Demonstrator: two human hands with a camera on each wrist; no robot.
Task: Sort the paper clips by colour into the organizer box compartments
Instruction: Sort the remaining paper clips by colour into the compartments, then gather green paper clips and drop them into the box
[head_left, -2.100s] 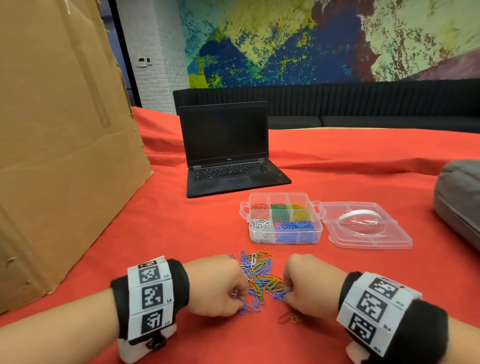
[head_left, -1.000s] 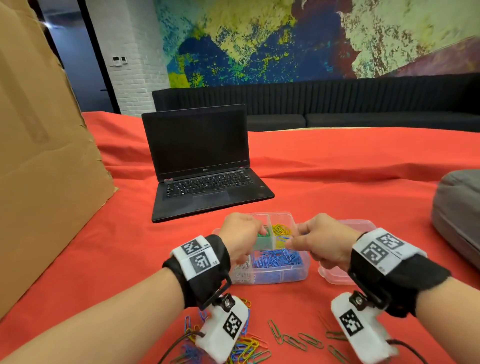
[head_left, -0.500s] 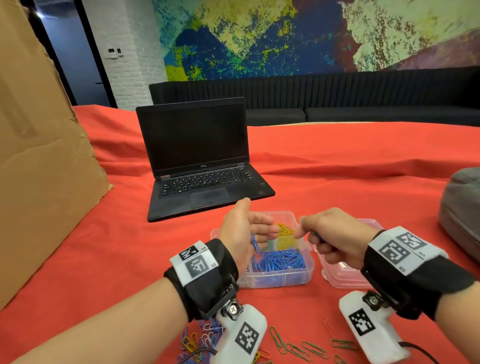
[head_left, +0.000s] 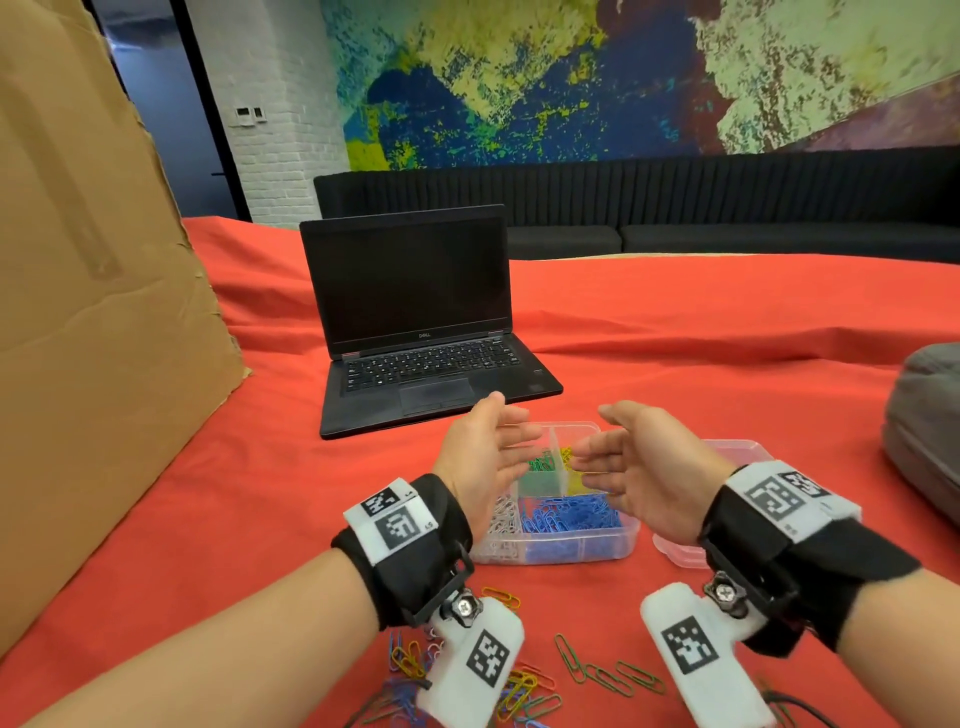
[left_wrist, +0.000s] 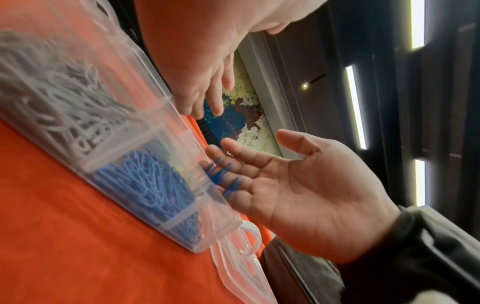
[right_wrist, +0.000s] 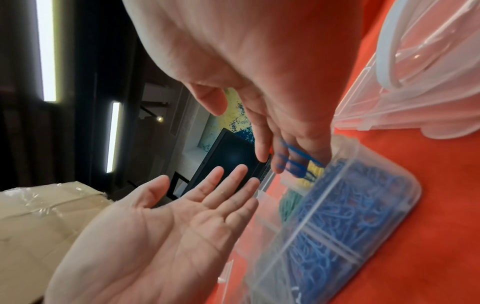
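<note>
The clear organizer box (head_left: 582, 548) sits on the red cloth and holds white (head_left: 498, 519), blue (head_left: 571, 517), green (head_left: 540, 462) and yellow (head_left: 569, 457) paper clips in separate compartments. My left hand (head_left: 511, 423) and right hand (head_left: 597, 439) hover just above it, palms facing each other, fingers straight and spread. The left palm (right_wrist: 168, 226) is bare. A few blurred blue clips (right_wrist: 293, 156) drop off my right hand's fingertips (left_wrist: 221, 148) over the box. Loose mixed clips (head_left: 608, 675) lie on the cloth in front of the box, partly hidden by the wrist cameras.
The box's clear lid (head_left: 732, 449) lies right of the box, half hidden by my right wrist. An open black laptop (head_left: 415, 338) stands just behind the box. A tall cardboard sheet (head_left: 78, 312) fills the left. A grey cushion (head_left: 924, 431) is at the right edge.
Both hands left the loose pile and came over the box. Their curled fingers have now spread open, and blue clips are leaving the right hand.
</note>
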